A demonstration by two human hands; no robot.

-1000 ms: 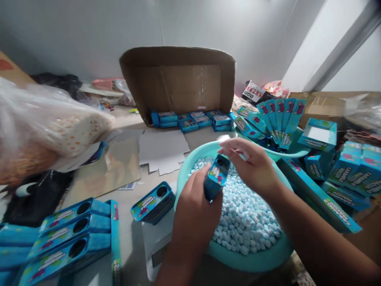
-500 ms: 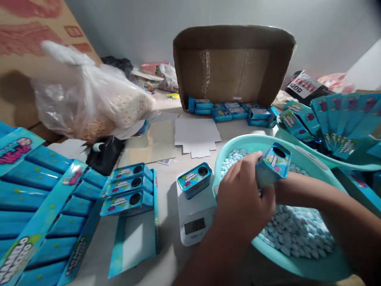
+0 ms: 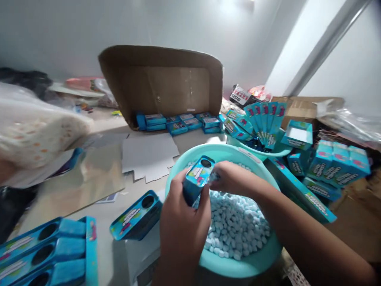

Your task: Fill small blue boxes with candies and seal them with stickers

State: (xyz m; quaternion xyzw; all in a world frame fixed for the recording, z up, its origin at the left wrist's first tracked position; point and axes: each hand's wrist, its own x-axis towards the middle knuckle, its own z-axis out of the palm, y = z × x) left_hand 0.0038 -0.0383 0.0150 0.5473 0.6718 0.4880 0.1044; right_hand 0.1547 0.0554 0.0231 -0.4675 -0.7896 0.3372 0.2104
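Over the bowl [image 3: 247, 264] of candies [image 3: 235, 226], a small blue box [image 3: 196, 178] sits in the left hand [image 3: 183, 226].
That hand is wrapped around the box's lower half, and the right hand [image 3: 235, 178] pinches at its top end. The box looks light, thin cardboard that would crush if squeezed hard, so holding its long sides is best. Its long side runs up and away, with the round hole on top.
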